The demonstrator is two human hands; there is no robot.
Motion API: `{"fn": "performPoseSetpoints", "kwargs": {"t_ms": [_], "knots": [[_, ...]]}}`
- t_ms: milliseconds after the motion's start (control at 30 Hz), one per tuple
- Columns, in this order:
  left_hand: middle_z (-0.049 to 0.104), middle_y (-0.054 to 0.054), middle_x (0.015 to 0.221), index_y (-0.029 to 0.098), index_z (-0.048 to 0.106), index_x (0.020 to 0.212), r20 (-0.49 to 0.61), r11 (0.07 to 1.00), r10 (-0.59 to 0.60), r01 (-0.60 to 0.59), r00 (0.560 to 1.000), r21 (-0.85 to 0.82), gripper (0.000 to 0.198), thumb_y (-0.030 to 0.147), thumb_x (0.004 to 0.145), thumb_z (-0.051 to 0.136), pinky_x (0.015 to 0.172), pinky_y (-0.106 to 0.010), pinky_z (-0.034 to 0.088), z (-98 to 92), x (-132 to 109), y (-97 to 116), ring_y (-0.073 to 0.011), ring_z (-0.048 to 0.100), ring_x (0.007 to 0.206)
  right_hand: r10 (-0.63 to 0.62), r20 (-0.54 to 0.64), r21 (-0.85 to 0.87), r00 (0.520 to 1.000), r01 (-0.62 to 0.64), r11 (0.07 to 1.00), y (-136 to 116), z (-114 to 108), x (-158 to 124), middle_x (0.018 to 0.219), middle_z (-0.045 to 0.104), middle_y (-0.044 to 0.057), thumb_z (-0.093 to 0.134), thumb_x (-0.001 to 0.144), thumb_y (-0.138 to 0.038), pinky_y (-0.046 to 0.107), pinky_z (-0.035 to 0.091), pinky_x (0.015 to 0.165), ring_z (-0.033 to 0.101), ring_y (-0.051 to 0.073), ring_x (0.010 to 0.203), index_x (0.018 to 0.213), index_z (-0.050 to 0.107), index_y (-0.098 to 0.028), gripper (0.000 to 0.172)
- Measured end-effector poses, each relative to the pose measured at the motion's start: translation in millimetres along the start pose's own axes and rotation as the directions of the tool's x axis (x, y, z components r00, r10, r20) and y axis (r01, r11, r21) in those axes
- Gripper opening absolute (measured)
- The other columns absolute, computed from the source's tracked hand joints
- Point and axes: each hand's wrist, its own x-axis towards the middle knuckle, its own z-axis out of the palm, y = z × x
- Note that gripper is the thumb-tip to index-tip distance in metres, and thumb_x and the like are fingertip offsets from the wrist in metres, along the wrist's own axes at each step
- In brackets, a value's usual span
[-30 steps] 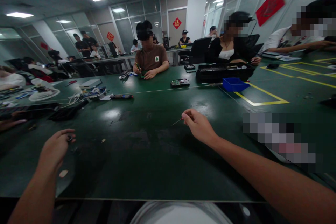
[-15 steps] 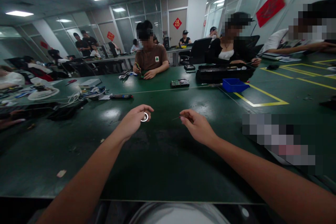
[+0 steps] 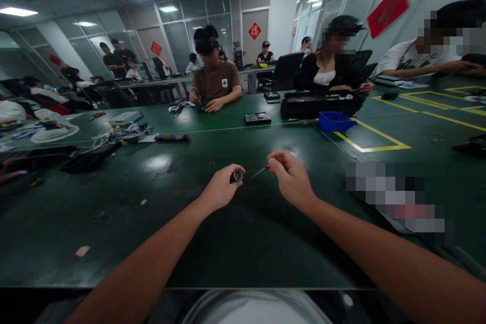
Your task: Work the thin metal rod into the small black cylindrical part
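My left hand (image 3: 222, 186) is closed around a small dark cylinder (image 3: 237, 175) with a pale ring at the end facing me. My right hand (image 3: 291, 174) pinches a thin screwdriver (image 3: 259, 172) by its reddish end. Its slim metal shaft slants down and left toward the cylinder, with a small gap between tip and cylinder. Both hands are above the green tabletop (image 3: 228, 243). My fingers hide most of the cylinder and the handle.
Ahead lie a circuit-board drive (image 3: 257, 118), a blue bin (image 3: 336, 121), a long black housing (image 3: 321, 105) and a dark rod-shaped tool (image 3: 172, 137). A blurred-out item (image 3: 395, 197) rests at right. A person in brown (image 3: 216, 81) works opposite, others farther right.
My left hand has moved right, turning the cylinder's ringed end toward me, closer to the screwdriver. The screwdriver's shaft now slants more steeply, and my right hand has shifted slightly right.
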Motion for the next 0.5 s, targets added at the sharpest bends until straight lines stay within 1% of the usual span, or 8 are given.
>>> {"fn": "performPoseSetpoints", "kwargs": {"t_ms": [67, 100, 200, 267, 333, 400, 500], "knots": [[0.068, -0.005, 0.121, 0.023, 0.068, 0.113, -0.023, 0.999, 0.043, -0.043, 0.999, -0.008, 0.034, 0.009, 0.082, 0.067, 0.103, -0.039, 0.045, 0.2, 1.5, -6.4, -0.0226, 0.061, 0.115, 0.015, -0.038, 0.1, 0.999, -0.011, 0.995, 1.9, 0.0, 0.2, 0.087, 0.07, 0.004, 0.057, 0.092, -0.038, 0.036, 0.053, 0.074, 0.067, 0.02, 0.08, 0.098, 0.063, -0.021, 0.019], [0.068, -0.005, 0.123, 0.024, 0.069, 0.115, -0.039, 0.999, 0.052, -0.052, 0.998, -0.015, 0.036, 0.009, 0.082, 0.068, 0.105, -0.04, 0.044, 0.9, 2.6, -8.6, -0.0227, 0.06, 0.117, 0.019, -0.04, 0.134, 0.999, -0.014, 0.991, 2.7, 0.2, 0.2, 0.088, 0.07, 0.004, 0.058, 0.092, -0.039, 0.036, 0.054, 0.076, 0.068, 0.02, 0.081, 0.1, 0.063, -0.022, 0.019], [0.068, -0.006, 0.124, 0.024, 0.067, 0.122, -0.072, 0.999, 0.007, -0.01, 0.997, -0.05, 0.042, 0.01, 0.082, 0.07, 0.106, -0.041, 0.045, 3.5, 5.3, -10.9, -0.0233, 0.061, 0.117, 0.029, 0.009, 0.186, 1.0, -0.03, 0.982, 4.5, 1.1, -0.4, 0.09, 0.072, 0.004, 0.06, 0.092, -0.039, 0.038, 0.055, 0.08, 0.07, 0.02, 0.084, 0.101, 0.063, -0.022, 0.019], [0.07, -0.006, 0.12, 0.022, 0.067, 0.121, -0.081, 0.998, -0.026, 0.021, 0.996, -0.059, 0.041, 0.013, 0.081, 0.071, 0.104, -0.042, 0.046, 4.4, 6.1, -10.1, -0.024, 0.064, 0.113, 0.028, 0.063, 0.163, 0.998, -0.038, 0.986, 5.3, 1.8, -1.1, 0.091, 0.072, 0.005, 0.06, 0.092, -0.038, 0.038, 0.055, 0.081, 0.07, 0.02, 0.086, 0.102, 0.063, -0.022, 0.019], [0.072, -0.006, 0.117, 0.022, 0.068, 0.117, -0.091, 0.999, -0.021, 0.018, 0.996, -0.042, 0.036, 0.015, 0.082, 0.072, 0.103, -0.043, 0.047, 4.3, 6.3, -9.0, -0.0248, 0.065, 0.11, 0.023, 0.098, 0.119, 0.995, -0.034, 0.992, 5.9, 2.0, -1.9, 0.092, 0.073, 0.005, 0.059, 0.093, -0.037, 0.038, 0.055, 0.081, 0.07, 0.021, 0.088, 0.103, 0.063, -0.022, 0.019], [0.072, -0.005, 0.12, 0.023, 0.069, 0.117, -0.105, 1.0, 0.001, -0.004, 0.994, -0.025, 0.035, 0.017, 0.083, 0.072, 0.106, -0.045, 0.045, 3.8, 6.2, -8.6, -0.0255, 0.064, 0.114, 0.02, 0.099, 0.083, 0.995, -0.028, 0.996, 6.3, 1.9, -2.4, 0.092, 0.072, 0.005, 0.058, 0.094, -0.037, 0.038, 0.055, 0.081, 0.07, 0.021, 0.088, 0.103, 0.063, -0.022, 0.019], [0.07, -0.005, 0.126, 0.024, 0.069, 0.121, -0.12, 0.999, 0.015, -0.018, 0.993, -0.029, 0.037, 0.018, 0.084, 0.072, 0.111, -0.045, 0.041, 3.4, 6.4, -9.4, -0.0257, 0.061, 0.121, 0.025, 0.068, 0.059, 0.997, -0.029, 0.998, 6.6, 1.9, -2.6, 0.091, 0.072, 0.005, 0.057, 0.094, -0.039, 0.038, 0.054, 0.081, 0.07, 0.021, 0.088, 0.103, 0.063, -0.022, 0.02]]}}
